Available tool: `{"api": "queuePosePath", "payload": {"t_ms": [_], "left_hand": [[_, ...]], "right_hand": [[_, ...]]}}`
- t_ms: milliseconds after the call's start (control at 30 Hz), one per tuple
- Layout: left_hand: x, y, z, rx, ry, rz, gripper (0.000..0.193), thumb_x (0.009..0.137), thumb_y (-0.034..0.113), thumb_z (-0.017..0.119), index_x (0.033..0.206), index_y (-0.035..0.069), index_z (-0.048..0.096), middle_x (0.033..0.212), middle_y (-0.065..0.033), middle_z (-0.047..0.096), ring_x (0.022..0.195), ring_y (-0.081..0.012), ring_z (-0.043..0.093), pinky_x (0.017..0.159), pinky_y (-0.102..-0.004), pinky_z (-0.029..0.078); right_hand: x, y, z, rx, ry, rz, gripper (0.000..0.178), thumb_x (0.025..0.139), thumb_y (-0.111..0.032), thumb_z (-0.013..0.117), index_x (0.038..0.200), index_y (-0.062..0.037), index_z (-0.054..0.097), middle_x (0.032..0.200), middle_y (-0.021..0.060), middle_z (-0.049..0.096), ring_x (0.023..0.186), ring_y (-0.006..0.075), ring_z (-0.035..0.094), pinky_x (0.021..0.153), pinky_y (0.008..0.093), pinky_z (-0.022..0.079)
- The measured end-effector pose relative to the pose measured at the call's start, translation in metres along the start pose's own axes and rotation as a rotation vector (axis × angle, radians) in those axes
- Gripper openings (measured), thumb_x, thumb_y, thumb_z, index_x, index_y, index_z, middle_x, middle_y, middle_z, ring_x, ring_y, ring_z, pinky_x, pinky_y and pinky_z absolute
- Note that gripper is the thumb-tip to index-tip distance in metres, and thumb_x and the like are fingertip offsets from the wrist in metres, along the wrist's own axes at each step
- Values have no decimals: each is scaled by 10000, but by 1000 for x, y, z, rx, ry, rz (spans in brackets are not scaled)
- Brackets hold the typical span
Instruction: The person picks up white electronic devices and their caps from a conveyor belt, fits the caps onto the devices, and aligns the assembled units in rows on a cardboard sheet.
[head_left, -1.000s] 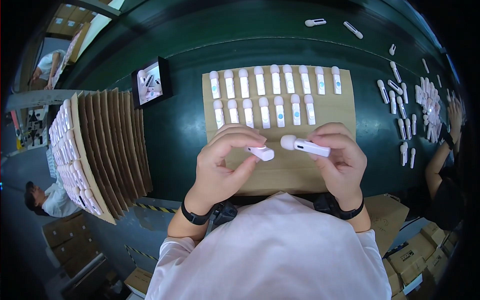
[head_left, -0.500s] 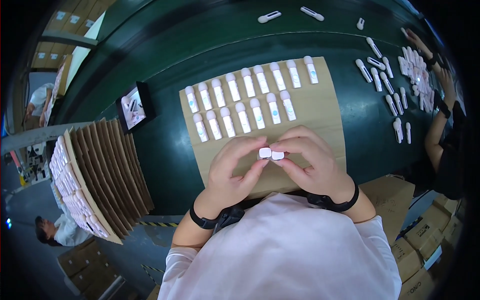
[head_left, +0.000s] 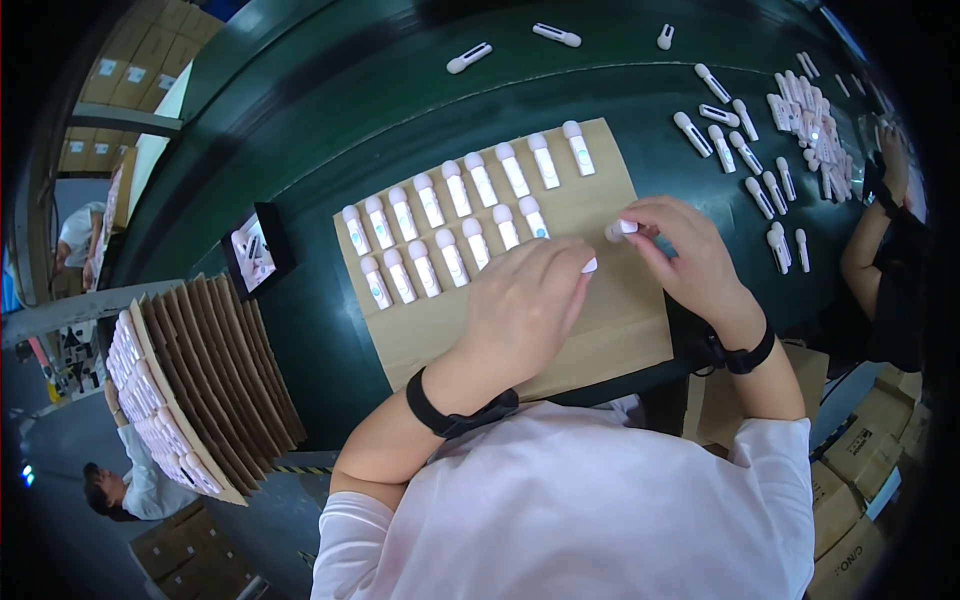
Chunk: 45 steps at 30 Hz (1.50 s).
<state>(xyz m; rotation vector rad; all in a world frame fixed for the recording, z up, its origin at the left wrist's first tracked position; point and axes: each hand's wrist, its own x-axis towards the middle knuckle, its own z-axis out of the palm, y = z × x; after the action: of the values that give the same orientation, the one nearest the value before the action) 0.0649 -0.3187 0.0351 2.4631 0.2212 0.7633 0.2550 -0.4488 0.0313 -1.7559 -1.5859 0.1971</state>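
A brown cardboard sheet (head_left: 620, 325) lies in front of me. On it stand out two slanting rows of small white round-headed stick devices (head_left: 430, 200), some with a pale blue dot. My left hand (head_left: 520, 310) is closed on one such device (head_left: 589, 266), over the right end of the nearer row; only its white end shows. Further right, my right hand (head_left: 690, 260) pinches another device (head_left: 627, 227) by its white end between thumb and fingers, above the sheet's right part.
Loose devices (head_left: 745, 150) and a denser pile (head_left: 815, 125) lie on the dark green table (head_left: 330, 130) at right, near another person's hand (head_left: 893, 160). Upright cardboard sheets (head_left: 225, 370) and a black-framed picture (head_left: 252, 248) stand left. Cartons (head_left: 860, 450) sit at lower right.
My hands, together with the two devices side by side, have parted. The left has moved over the nearer row's end, the right outward and up. The view has shifted.
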Motion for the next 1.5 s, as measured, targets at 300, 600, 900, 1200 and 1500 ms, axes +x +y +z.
{"api": "queuePosePath", "payload": {"t_ms": [300,600,900,1200,1500], "left_hand": [[2,3,35,374,-178,123,156,750,106,615,883,26,609,1076,-153,632,1020,-290,608,844,-382,509],[3,-5,41,403,-236,84,150,751,99,610,881,26,612,1085,-153,615,1047,-296,579,904,-406,470],[10,-11,46,438,-178,33,198,761,95,596,944,26,621,1125,-156,601,1046,-297,573,916,-409,457],[17,-15,-31,74,-251,-56,234,771,106,715,990,57,649,1114,-116,617,1003,-311,596,865,-408,487],[64,-114,-123,329,-390,-187,153,825,163,698,928,51,684,988,-139,676,958,-344,640,821,-433,521]], "right_hand": [[-13,21,10,-260,-159,-211,160,788,-31,691,927,-35,611,1095,98,640,948,304,632,782,374,534],[-8,30,16,-300,-190,-240,127,785,-61,683,900,-53,629,1094,85,631,929,279,632,780,367,539],[1,37,20,-270,-166,-190,153,795,-60,691,936,-68,631,1122,85,626,910,270,639,765,357,541],[45,34,-19,-191,-196,-163,258,778,-33,722,1016,-58,624,1161,116,604,1020,315,619,857,382,525],[187,76,-11,-519,-321,-311,270,838,-37,643,1103,-90,648,1177,113,602,1073,322,599,899,403,501]]}}
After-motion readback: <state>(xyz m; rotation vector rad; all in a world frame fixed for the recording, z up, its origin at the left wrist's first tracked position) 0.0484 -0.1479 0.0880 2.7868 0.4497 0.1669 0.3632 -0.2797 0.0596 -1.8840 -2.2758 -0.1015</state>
